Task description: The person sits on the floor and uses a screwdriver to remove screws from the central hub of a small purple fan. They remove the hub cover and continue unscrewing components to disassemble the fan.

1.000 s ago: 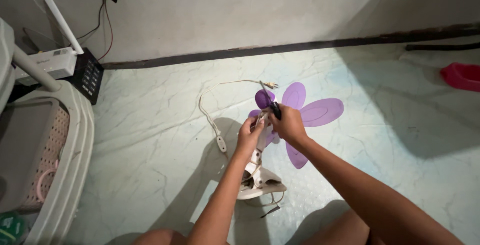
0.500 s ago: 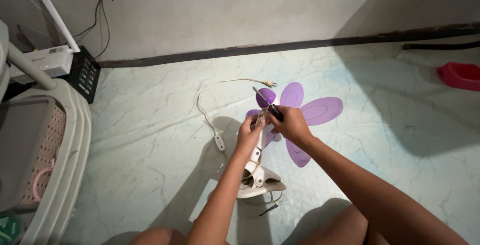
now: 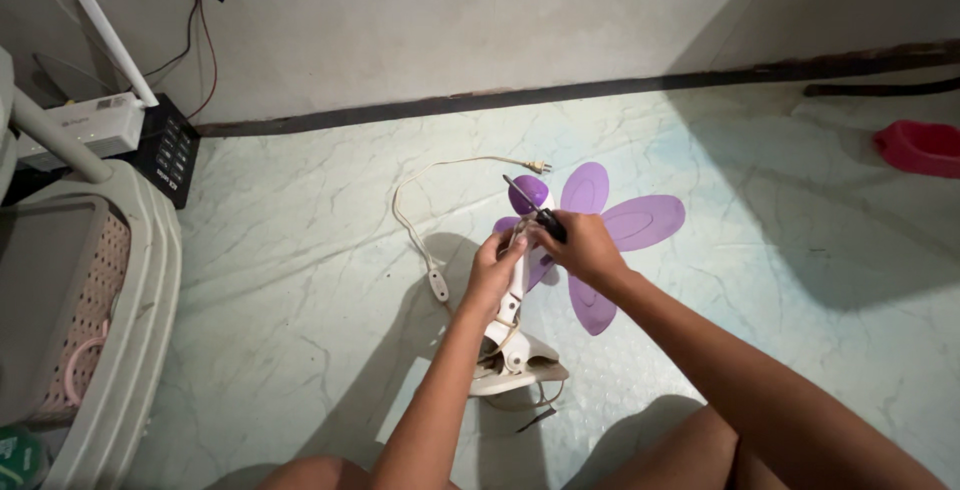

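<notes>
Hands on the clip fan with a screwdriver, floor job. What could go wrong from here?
1. The right hand works the screwdriver right beside the left hand gripping the white fan body; a slip could jab its fingers.
2. The purple blades lie right under the tool; a slip could scratch or crack one.
3. The loose cord trails by the left arm and might snag.

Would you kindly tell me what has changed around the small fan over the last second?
Little moved: the right hand tilted its dark tool slightly, tip still toward the purple blades. The left hand keeps gripping the white fan body. Cord and pink dish lie unchanged.
</notes>
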